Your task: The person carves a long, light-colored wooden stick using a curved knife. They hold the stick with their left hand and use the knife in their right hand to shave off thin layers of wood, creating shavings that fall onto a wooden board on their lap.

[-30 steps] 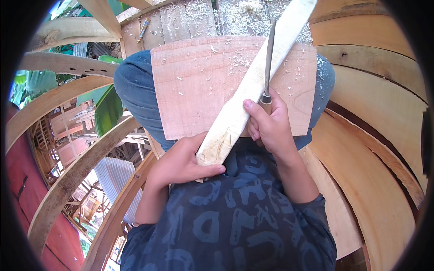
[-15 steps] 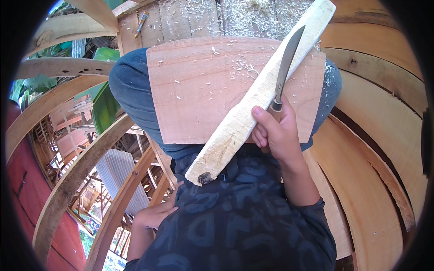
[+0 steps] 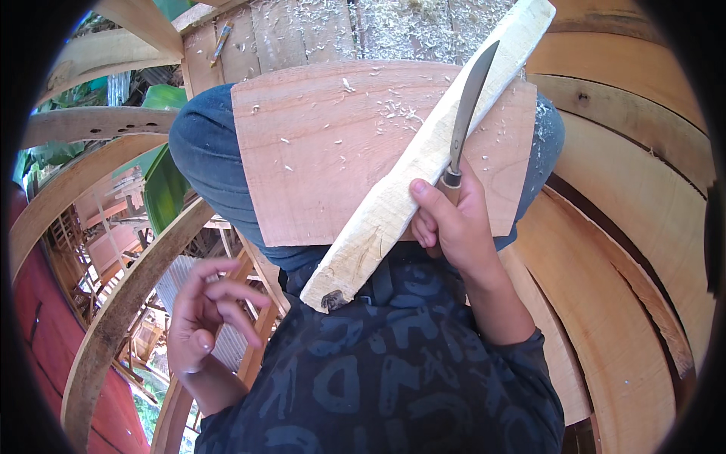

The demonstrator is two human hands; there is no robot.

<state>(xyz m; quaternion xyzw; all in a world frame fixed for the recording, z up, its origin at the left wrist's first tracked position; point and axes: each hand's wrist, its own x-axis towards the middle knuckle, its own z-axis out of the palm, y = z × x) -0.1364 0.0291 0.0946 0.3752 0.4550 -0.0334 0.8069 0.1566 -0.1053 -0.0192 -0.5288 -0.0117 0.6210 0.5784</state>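
A long pale piece of wood [image 3: 393,185] lies slantwise across the board on my lap. Its near end, with a dark knot, rests against my shirt, and its far end reaches past the board to the upper right. My right hand [image 3: 452,219] is closed round the handle of a curved knife [image 3: 472,98]. The blade points away from me, over the wood, and my right thumb touches the wood's edge. My left hand [image 3: 215,314] is raised at my left side, holding nothing, its fingers apart and loosely bent.
A flat reddish board [image 3: 318,159] spans my thighs, with shavings scattered on it. Beyond it, shavings cover a plank surface [image 3: 280,38], where a small narrow packet [image 3: 221,43] lies. Curved wooden ribs [image 3: 113,318] stand at left, and wide planks [image 3: 605,280] curve round at right.
My left hand has come up from beside my waist, out to the left, with its fingers spreading. The right hand, knife and wood keep their places relative to the board; the view has shifted slightly.
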